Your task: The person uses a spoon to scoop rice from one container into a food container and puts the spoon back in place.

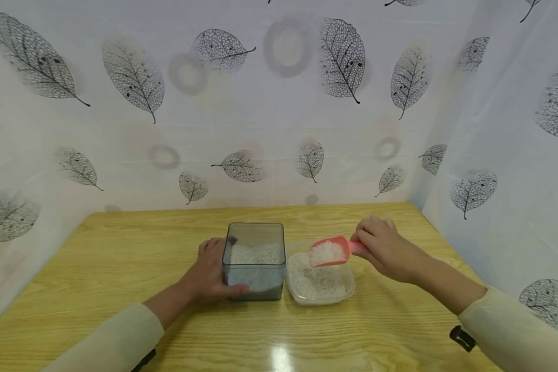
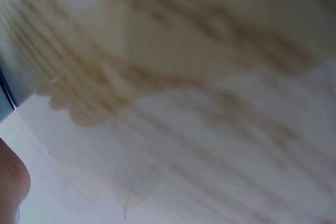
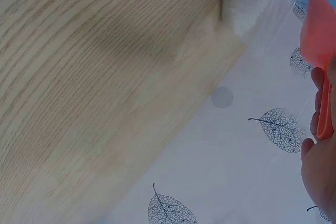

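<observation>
A pink scoop [image 1: 331,251] heaped with white rice is gripped by its handle in my right hand [image 1: 386,250]. It hangs above a clear, shallow plastic tub [image 1: 321,298] holding more rice. To the left stands a tall, square, grey see-through container [image 1: 256,284], partly filled with rice. My left hand [image 1: 211,276] holds this container at its left side, thumb across the front and fingers toward the back. In the right wrist view, the scoop [image 3: 317,38] and right hand [image 3: 320,174] show at the right edge. The left wrist view catches only part of the left hand [image 2: 11,184].
Both containers stand side by side on a wood-grain table [image 1: 135,248]. Behind and to the sides hangs a pale curtain [image 1: 260,119] printed with dark leaves. Its folds meet the table's back edge.
</observation>
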### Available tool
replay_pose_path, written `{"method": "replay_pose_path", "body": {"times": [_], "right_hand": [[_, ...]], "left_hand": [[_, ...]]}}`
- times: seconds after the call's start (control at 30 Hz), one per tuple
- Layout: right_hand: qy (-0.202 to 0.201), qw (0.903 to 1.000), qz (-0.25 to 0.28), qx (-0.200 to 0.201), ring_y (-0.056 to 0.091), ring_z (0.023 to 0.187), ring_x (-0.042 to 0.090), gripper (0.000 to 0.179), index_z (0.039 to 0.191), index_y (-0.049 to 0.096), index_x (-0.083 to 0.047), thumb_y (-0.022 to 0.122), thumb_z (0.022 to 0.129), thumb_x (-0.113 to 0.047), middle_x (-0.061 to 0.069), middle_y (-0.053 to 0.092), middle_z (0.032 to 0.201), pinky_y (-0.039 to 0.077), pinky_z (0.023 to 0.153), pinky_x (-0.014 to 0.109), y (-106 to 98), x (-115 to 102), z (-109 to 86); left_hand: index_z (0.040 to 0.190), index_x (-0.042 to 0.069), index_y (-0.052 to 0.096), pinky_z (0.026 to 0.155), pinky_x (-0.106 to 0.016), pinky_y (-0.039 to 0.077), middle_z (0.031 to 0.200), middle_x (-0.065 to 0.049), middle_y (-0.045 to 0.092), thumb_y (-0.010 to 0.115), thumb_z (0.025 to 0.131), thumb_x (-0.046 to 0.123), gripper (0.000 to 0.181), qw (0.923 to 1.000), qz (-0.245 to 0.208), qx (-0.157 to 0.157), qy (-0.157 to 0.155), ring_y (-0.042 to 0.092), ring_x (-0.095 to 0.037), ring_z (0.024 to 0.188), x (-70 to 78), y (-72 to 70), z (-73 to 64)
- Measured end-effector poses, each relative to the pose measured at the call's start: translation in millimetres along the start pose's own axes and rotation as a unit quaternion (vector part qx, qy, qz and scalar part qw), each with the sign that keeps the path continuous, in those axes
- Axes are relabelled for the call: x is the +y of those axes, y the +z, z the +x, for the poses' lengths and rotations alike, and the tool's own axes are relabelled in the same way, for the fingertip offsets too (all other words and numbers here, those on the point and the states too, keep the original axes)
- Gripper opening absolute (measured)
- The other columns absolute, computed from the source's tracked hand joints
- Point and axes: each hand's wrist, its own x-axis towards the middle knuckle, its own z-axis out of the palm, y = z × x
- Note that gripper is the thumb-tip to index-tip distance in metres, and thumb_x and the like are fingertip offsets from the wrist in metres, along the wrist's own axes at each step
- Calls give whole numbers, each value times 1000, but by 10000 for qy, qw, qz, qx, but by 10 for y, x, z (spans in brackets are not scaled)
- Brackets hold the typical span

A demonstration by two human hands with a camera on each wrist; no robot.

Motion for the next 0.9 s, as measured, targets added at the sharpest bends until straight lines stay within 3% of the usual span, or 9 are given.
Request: {"method": "replay_pose_path", "body": {"times": [0.33,0.57,0.73,0.9], "right_hand": [[-366,9957,-841,-132,40,89,13,23,101,64,-17,51,102,-36,-7,49,97,25,76,33,-91,54,-76],[-799,9899,-1129,322,44,85,17,48,97,66,-16,31,105,-47,-3,51,95,30,75,36,-172,93,-49],[-1111,9843,-1157,737,46,84,20,47,93,68,-16,33,106,-44,-1,52,92,31,73,38,-227,88,-1],[-1166,9805,-1229,999,49,84,22,47,92,69,-15,34,106,-44,0,54,91,29,69,38,-286,44,103]], "left_hand": [[143,1,36,110,-53,22,132,-15,53,76,67,67,108,10000,2,-16,-28,43,-32,124,-10,2,3],[143,1,36,110,-54,22,132,-14,53,76,68,67,107,10000,18,-18,7,43,-33,124,-10,-4,3],[144,1,36,110,-53,22,132,-15,52,76,68,66,108,10000,-16,-22,6,43,-33,124,-7,-7,1],[144,1,36,110,-53,21,132,-15,51,77,68,66,108,10000,-34,-20,-13,42,-32,124,-13,0,-2]]}}
